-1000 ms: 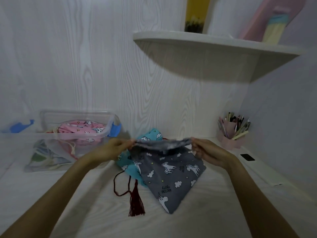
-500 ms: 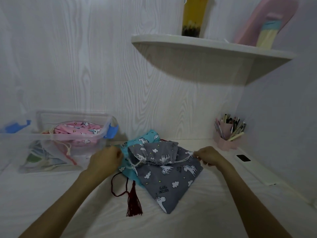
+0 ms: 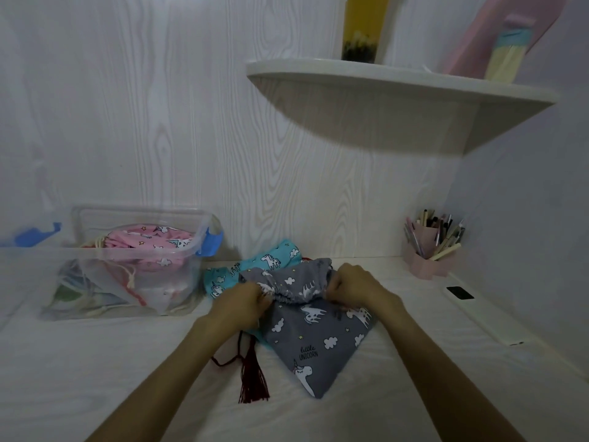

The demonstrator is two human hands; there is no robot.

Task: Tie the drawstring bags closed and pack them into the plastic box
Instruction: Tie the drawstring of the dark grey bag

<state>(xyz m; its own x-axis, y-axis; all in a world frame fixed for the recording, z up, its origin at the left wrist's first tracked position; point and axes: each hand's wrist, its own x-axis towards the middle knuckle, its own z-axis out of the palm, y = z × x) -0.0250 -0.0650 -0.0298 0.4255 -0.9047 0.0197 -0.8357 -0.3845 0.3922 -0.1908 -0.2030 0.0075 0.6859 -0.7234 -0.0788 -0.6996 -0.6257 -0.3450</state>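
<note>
The grey unicorn bag (image 3: 314,330) lies flat on the white table (image 3: 95,378) in front of you, its bottom corner pointing toward you and its neck gathered into a tight ruffle between your hands. Your left hand (image 3: 239,303) has its fingers curled in at the left end of the gathered neck, pinching the fabric or the cord there; which of the two is hidden by the knuckles. Your right hand (image 3: 357,287) is closed the same way on the right end of the neck, fingers bunched and pressing into the cloth.

Under the grey bag, and sticking out behind and to its left, lies a teal unicorn bag (image 3: 255,266), its mouth ungathered. A dark red tassel (image 3: 253,382) on a thin red cord trails on the table just beside your left forearm, near the grey bag's lower edge.

To the left, well apart from your hands, stands the clear plastic box (image 3: 134,260) with blue clips. A pink unicorn bag (image 3: 149,242) sits on top inside it, with other bags and pale cords showing through the wall below.

At the right against the wall stands a pink pen holder (image 3: 427,253) full of pens. A curved white shelf (image 3: 398,90) juts out above.
</note>
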